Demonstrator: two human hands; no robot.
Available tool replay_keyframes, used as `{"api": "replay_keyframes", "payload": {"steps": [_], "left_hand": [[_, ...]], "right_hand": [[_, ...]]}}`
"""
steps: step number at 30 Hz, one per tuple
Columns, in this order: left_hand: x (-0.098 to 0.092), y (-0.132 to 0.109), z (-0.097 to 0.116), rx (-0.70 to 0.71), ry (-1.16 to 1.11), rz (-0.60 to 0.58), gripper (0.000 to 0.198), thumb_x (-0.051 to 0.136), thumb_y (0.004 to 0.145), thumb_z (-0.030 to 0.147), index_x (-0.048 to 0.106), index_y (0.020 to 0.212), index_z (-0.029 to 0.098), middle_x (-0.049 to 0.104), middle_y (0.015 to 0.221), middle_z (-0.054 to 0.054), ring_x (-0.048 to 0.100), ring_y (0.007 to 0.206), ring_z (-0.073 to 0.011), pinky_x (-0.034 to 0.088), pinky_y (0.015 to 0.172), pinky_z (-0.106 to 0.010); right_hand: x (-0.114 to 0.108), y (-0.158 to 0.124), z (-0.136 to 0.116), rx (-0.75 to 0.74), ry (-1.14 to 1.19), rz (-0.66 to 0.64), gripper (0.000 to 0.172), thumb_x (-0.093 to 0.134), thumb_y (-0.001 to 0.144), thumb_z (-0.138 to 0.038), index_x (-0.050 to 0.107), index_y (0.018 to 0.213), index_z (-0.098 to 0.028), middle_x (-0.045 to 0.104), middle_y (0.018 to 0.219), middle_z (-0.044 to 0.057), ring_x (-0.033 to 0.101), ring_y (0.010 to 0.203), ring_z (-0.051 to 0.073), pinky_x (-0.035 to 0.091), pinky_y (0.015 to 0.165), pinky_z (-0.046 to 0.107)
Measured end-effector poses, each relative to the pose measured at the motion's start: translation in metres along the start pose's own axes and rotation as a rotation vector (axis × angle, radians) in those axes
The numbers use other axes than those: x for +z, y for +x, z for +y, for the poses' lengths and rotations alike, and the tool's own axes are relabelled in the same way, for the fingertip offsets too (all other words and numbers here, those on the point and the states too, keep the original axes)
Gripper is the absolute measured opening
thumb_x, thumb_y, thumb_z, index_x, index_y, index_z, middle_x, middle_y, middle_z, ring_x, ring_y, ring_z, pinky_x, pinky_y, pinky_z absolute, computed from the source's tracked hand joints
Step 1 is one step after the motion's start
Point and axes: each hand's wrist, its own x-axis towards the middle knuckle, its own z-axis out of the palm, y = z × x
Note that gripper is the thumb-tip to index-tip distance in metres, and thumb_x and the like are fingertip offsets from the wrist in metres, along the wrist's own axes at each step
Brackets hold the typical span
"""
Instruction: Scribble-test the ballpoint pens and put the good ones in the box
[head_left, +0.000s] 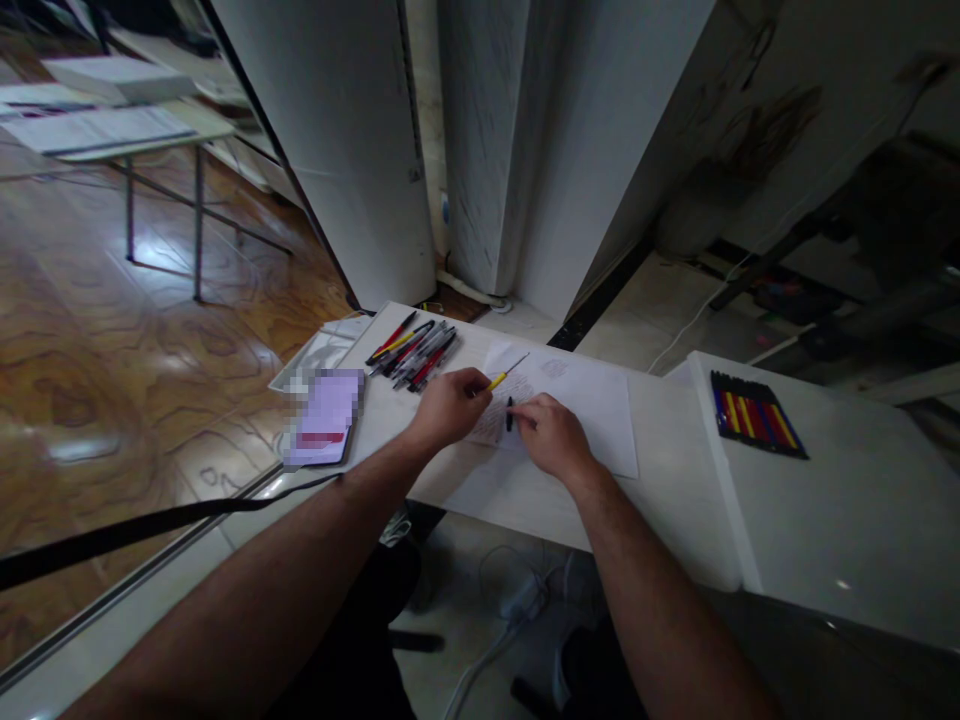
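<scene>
My left hand (455, 405) is closed around a yellow pen piece (496, 381), and a thin rod like a refill sticks out of it, pointing up and to the right. Fingers of my right hand (553, 432) pinch a short black pen piece (510, 414), held upright just above the paper. The two pieces are apart. Under both hands lies a white sheet of paper (604, 425) with scribbled marks on its left half and upper middle. Left of my left hand is a pile of pens (416, 352) in red, black, yellow and clear plastic.
A phone (324, 415), partly blurred out, lies at the left end of the white table (667, 480). On the adjoining white surface to the right is a row of coloured pens (756, 415) in blue, yellow and red. A black strap (187, 518) crosses the lower left.
</scene>
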Motion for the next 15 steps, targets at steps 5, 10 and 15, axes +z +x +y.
{"api": "replay_keyframes", "payload": {"steps": [5,10,15], "left_hand": [[-0.0006,-0.001,0.0015,-0.016,-0.006,-0.017,0.017,0.061,0.076,0.024,0.072,0.086,0.018,0.073,0.083,-0.005,0.062,0.074,-0.0162,0.042,0.067,-0.027],[0.0006,-0.0016,0.0017,-0.004,0.003,-0.03,0.017,0.061,0.076,0.024,0.073,0.086,0.017,0.072,0.082,-0.004,0.062,0.073,-0.0162,0.042,0.066,-0.027],[0.0009,-0.0019,0.002,0.001,0.018,-0.036,0.016,0.061,0.076,0.023,0.073,0.086,0.017,0.072,0.081,-0.004,0.062,0.072,-0.0157,0.042,0.065,-0.026]], "right_hand": [[0.0019,0.0027,0.0066,0.096,0.001,0.126,0.018,0.056,0.082,-0.021,0.073,0.091,-0.022,0.071,0.09,0.005,0.064,0.083,0.018,0.046,0.077,0.027],[0.0052,0.0031,0.0092,0.198,0.014,0.147,0.015,0.064,0.08,-0.031,0.068,0.09,-0.022,0.071,0.085,0.005,0.065,0.076,0.018,0.045,0.069,0.028],[0.0058,0.0029,0.0073,0.286,-0.059,0.114,0.022,0.067,0.077,-0.036,0.066,0.094,-0.023,0.071,0.081,0.004,0.064,0.072,0.019,0.042,0.064,0.028]]}}
